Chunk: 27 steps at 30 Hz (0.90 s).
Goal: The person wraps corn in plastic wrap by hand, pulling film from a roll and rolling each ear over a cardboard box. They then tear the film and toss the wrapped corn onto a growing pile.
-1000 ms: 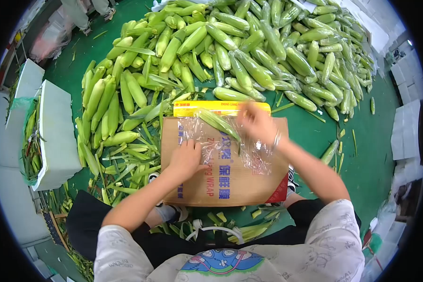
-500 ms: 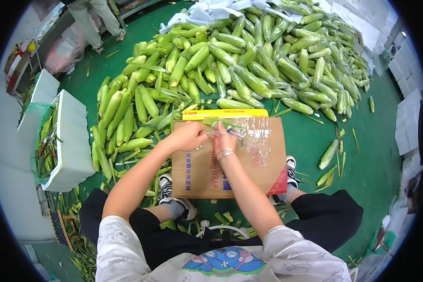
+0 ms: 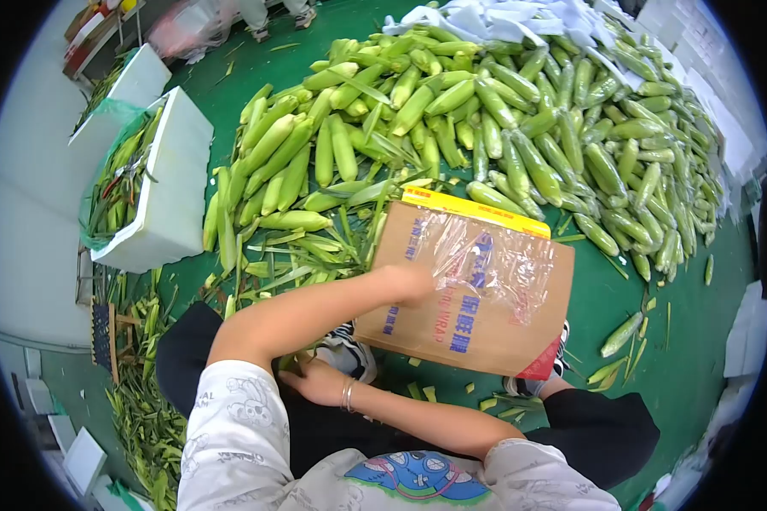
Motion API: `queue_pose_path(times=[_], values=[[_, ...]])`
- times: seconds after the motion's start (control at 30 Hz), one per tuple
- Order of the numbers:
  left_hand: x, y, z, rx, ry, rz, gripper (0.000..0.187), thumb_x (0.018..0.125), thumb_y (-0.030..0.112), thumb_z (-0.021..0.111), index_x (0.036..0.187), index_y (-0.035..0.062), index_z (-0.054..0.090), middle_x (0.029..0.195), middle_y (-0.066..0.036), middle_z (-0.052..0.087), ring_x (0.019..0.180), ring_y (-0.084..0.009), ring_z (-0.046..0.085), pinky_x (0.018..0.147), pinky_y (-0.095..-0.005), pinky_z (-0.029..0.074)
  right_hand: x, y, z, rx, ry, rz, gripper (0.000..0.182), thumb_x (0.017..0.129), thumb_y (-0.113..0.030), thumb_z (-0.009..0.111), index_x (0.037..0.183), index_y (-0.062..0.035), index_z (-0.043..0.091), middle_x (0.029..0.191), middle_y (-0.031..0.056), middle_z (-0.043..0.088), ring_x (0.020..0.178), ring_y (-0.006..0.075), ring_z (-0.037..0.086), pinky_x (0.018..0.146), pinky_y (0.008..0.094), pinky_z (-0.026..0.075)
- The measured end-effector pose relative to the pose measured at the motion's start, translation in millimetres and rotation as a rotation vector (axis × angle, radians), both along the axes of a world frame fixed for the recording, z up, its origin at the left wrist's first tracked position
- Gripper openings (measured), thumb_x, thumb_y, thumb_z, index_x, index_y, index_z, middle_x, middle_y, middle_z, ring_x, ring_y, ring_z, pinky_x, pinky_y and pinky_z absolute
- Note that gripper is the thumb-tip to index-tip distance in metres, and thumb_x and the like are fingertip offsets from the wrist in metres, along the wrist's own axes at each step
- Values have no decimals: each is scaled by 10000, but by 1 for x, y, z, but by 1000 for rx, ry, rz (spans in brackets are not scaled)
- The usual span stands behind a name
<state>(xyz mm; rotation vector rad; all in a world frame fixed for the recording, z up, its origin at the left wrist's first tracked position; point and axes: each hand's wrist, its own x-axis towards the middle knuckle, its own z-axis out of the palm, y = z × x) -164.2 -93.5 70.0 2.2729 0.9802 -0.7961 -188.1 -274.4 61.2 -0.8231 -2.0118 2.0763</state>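
A brown cardboard box (image 3: 392,328) with a yellow strip (image 3: 475,212) lies tilted in front of me, clear film (image 3: 507,277) wrinkled across its top. Over its left part is my left hand (image 3: 411,284), touching or close to the film's edge; motion smears its fingers. My right hand (image 3: 315,381), with a bracelet at the wrist, is crossed beneath my left forearm, near my left knee. Its fingers are closed round green corn (image 3: 291,364), mostly hidden by the hand and forearm. Beyond the box lie unwrapped corn ears (image 3: 273,145) and film-wrapped ears (image 3: 605,170).
A white foam box (image 3: 175,183) holding husks stands at the left. Loose leaves (image 3: 141,383) litter the floor there. Single ears (image 3: 622,334) and scraps lie right of the cardboard box. White sheets (image 3: 503,19) top the heap. Another person's legs (image 3: 273,12) show at the top.
My right hand has moved from the film down and left, under my left arm. My left hand has shifted right over the box. The corn on the box top is gone. The view has turned.
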Motion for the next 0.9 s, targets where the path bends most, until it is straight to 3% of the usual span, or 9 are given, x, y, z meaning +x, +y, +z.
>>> queue_pose_path(times=[0.1, 0.17, 0.27, 0.43, 0.57, 0.63, 0.7, 0.83, 0.9], values=[[-26, 5, 40, -152, -67, 75, 288, 800, 165, 567, 1005, -2, 681, 985, -237, 669, 903, -362, 659, 786, -446, 530, 59, 62, 59, 249, -200, 174, 361, 913, -304, 491, 886, 27, 632, 861, 264, 644, 858, 404, 628, 765, 510, 484], [-82, 34, 29, -119, -188, 326, 312, 814, 253, 566, 931, -5, 698, 932, -200, 690, 849, -347, 668, 771, -438, 526, 104, 77, 9, 453, -305, -53, 318, 904, -302, 526, 969, -2, 609, 841, 206, 667, 801, 387, 653, 739, 485, 512], [-186, 80, -55, 377, 29, 782, 252, 789, 214, 588, 877, 1, 689, 884, -211, 685, 828, -344, 675, 745, -442, 535, 146, 108, 13, 335, -467, -80, 272, 892, -241, 561, 1035, -10, 581, 839, 179, 674, 769, 369, 659, 716, 461, 523], [-300, 89, -197, 531, 237, 616, 476, 685, 42, 690, 1124, 47, 507, 1177, -172, 552, 1103, -334, 556, 900, -430, 482, 155, 109, 4, 221, -213, -185, 165, 863, -129, 595, 988, -27, 562, 821, 148, 671, 748, 335, 662, 676, 417, 528], [-300, 85, -194, 655, 127, 652, 479, 638, 41, 714, 1078, 59, 524, 1169, -149, 530, 1062, -347, 544, 861, -440, 471, 217, 117, 10, 541, -256, -326, 145, 823, -108, 610, 933, -41, 543, 803, 140, 615, 734, 332, 631, 644, 412, 514], [-316, 101, -183, 390, 75, 1000, 390, 647, 51, 715, 1005, 75, 562, 1090, -159, 558, 1074, -356, 533, 852, -436, 465, 269, 119, 21, 657, -433, -262, 172, 800, -93, 610, 942, -45, 526, 824, 142, 588, 728, 337, 611, 632, 427, 502], [-318, 92, -136, 454, 33, 803, 272, 691, 49, 678, 946, 59, 583, 1068, -200, 590, 1076, -369, 547, 821, -452, 464, 316, 111, 22, 642, -632, -249, 200, 793, -92, 609, 962, -54, 511, 822, 153, 589, 734, 350, 611, 629, 434, 499], [-334, 69, -156, 571, -61, 873, 237, 770, 41, 569, 1005, 15, 589, 1150, -260, 589, 1054, -406, 578, 877, -480, 463, 341, 111, 15, 797, -554, -371, 231, 808, -109, 606, 998, -53, 487, 803, 162, 598, 752, 365, 614, 641, 444, 501], [-328, 68, -166, 591, 42, 832, 351, 834, 73, 463, 1159, 23, 584, 1028, -270, 635, 1001, -415, 608, 877, -478, 477, 350, 111, 5, 734, -850, -447, 260, 831, -136, 609, 1030, -46, 469, 810, 174, 614, 764, 373, 618, 663, 453, 502]])
